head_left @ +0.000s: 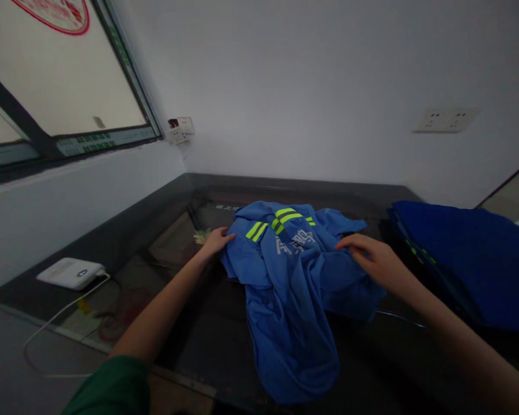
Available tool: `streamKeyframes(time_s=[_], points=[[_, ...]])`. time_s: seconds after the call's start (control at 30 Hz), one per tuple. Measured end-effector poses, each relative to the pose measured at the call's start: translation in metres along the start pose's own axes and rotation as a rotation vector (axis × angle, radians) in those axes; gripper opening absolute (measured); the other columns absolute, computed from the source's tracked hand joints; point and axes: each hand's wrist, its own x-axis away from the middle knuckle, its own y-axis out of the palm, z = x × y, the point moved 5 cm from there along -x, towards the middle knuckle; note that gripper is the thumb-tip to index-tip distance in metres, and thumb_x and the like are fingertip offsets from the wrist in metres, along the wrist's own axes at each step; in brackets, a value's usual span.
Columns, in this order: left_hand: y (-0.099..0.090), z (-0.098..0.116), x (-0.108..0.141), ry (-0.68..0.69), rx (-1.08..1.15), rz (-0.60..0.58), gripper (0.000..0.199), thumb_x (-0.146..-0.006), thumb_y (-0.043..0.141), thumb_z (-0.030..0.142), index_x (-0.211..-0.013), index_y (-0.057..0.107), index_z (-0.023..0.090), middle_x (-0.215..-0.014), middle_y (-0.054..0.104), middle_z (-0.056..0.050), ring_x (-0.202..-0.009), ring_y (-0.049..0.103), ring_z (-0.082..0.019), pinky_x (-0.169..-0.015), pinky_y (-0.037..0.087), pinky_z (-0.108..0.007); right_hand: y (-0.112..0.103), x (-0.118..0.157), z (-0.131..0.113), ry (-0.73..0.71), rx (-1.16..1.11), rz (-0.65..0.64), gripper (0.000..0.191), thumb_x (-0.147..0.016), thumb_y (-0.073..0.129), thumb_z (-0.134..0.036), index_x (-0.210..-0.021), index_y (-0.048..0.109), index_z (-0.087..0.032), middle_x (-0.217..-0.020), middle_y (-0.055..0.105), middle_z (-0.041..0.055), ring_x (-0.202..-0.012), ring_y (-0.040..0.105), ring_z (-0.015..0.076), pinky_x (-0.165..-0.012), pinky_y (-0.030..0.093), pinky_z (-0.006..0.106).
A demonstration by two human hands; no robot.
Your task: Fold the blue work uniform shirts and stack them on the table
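Observation:
A crumpled blue garment (285, 276) with yellow-green stripes and pale lettering lies on the dark glossy table (199, 340). One long part of it hangs toward the table's near edge. My left hand (217, 241) pinches the garment's left edge near a striped part, its fingers closed on the cloth. On the right side, my right hand (367, 253) has thumb and fingertips together on the fabric beside the lettering.
Folded darker blue cloth (471, 259) is stacked on the right. A white device (71, 273) with a white cable sits at the left. Sockets (445, 120) are on the back wall, and a window (69, 75) is at the upper left.

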Motion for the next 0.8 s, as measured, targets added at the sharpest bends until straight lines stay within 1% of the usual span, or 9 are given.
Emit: streamKeyframes(time_s=[0.1, 0.23, 0.4, 0.5, 0.6, 0.7, 0.73, 0.77, 0.8], points=[[0.029, 0.027, 0.009, 0.116, 0.103, -0.03, 0.033, -0.08, 0.058, 0.027, -0.107, 0.066, 0.01, -0.105, 0.071, -0.012, -0.095, 0.066, -0.027, -0.085, 0.052, -0.038, 0.027, -0.011, -0.04, -0.067, -0.133, -0.049, 0.027, -0.08, 0.044, -0.019, -0.087, 0.07, -0.024, -0.094, 0.071, 0.0043, -0.093, 0.065, 0.0215, -0.087, 0.05, 0.038], [0.076, 0.101, 0.044, 0.471, 0.11, 0.028, 0.038, -0.085, 0.052, 0.021, -0.122, 0.059, 0.014, -0.122, 0.064, -0.013, -0.11, 0.06, -0.025, -0.098, 0.046, -0.04, 0.044, -0.032, -0.056, -0.017, -0.268, -0.011, 0.025, -0.084, 0.047, -0.025, -0.096, 0.069, -0.022, -0.102, 0.07, 0.0056, -0.096, 0.065, 0.021, -0.077, 0.054, 0.032], [0.155, 0.174, 0.104, 0.781, -0.243, -0.203, 0.033, -0.088, 0.044, 0.014, -0.117, 0.06, 0.009, -0.114, 0.065, -0.018, -0.106, 0.062, -0.027, -0.093, 0.05, -0.04, 0.046, -0.046, -0.034, 0.014, -0.125, -0.018, 0.022, -0.084, 0.052, -0.024, -0.099, 0.067, -0.021, -0.1, 0.07, 0.0062, -0.092, 0.065, 0.0213, -0.084, 0.051, 0.035], [0.184, 0.199, 0.147, 0.959, -0.356, -0.404, 0.033, -0.085, 0.044, 0.008, -0.112, 0.062, 0.008, -0.112, 0.066, -0.019, -0.105, 0.063, -0.028, -0.092, 0.05, -0.04, 0.051, -0.035, -0.002, 0.106, 0.066, -0.106, 0.022, -0.081, 0.061, -0.029, -0.1, 0.067, -0.02, -0.096, 0.071, 0.0075, -0.086, 0.066, 0.023, -0.082, 0.051, 0.037], [0.173, 0.218, 0.186, 1.163, -0.287, -0.655, 0.03, -0.087, 0.048, 0.012, -0.113, 0.063, 0.012, -0.118, 0.064, -0.017, -0.111, 0.06, -0.026, -0.097, 0.048, -0.04, 0.058, -0.016, 0.03, 0.173, 0.159, -0.19, 0.03, -0.079, 0.067, -0.036, -0.104, 0.066, -0.019, -0.1, 0.07, 0.0088, -0.09, 0.065, 0.0246, -0.081, 0.05, 0.037], [0.128, 0.224, 0.184, 1.185, 0.006, -0.894, 0.03, -0.093, 0.048, 0.021, -0.12, 0.06, 0.018, -0.119, 0.065, -0.01, -0.109, 0.062, -0.02, -0.095, 0.048, -0.032, 0.064, 0.002, 0.049, 0.18, 0.179, -0.211, 0.031, -0.078, 0.067, -0.031, -0.105, 0.064, -0.018, -0.106, 0.068, 0.01, -0.096, 0.063, 0.0249, -0.086, 0.049, 0.037], [0.111, 0.22, 0.168, 1.123, 0.128, -0.912, 0.032, -0.095, 0.044, 0.024, -0.123, 0.059, 0.02, -0.115, 0.068, -0.008, -0.103, 0.064, -0.017, -0.091, 0.05, -0.029, 0.066, 0.006, 0.052, 0.173, 0.181, -0.217, 0.03, -0.078, 0.067, -0.029, -0.105, 0.063, -0.018, -0.106, 0.067, 0.0103, -0.098, 0.062, 0.0249, -0.087, 0.048, 0.038], [0.095, 0.213, 0.142, 1.024, 0.239, -0.834, 0.034, -0.097, 0.039, 0.025, -0.126, 0.056, 0.02, -0.108, 0.07, -0.007, -0.096, 0.066, -0.015, -0.087, 0.051, -0.028, 0.068, 0.01, 0.053, 0.167, 0.184, -0.22, 0.029, -0.078, 0.066, -0.027, -0.104, 0.063, -0.017, -0.106, 0.066, 0.0103, -0.098, 0.062, 0.0248, -0.088, 0.048, 0.038], [0.079, 0.202, 0.107, 0.91, 0.319, -0.641, 0.037, -0.098, 0.033, 0.024, -0.127, 0.055, 0.019, -0.102, 0.07, -0.008, -0.088, 0.067, -0.015, -0.084, 0.052, -0.029, 0.07, 0.012, 0.054, 0.163, 0.185, -0.218, 0.028, -0.078, 0.066, -0.026, -0.103, 0.062, -0.017, -0.105, 0.065, 0.0101, -0.098, 0.061, 0.0245, -0.088, 0.047, 0.038]])
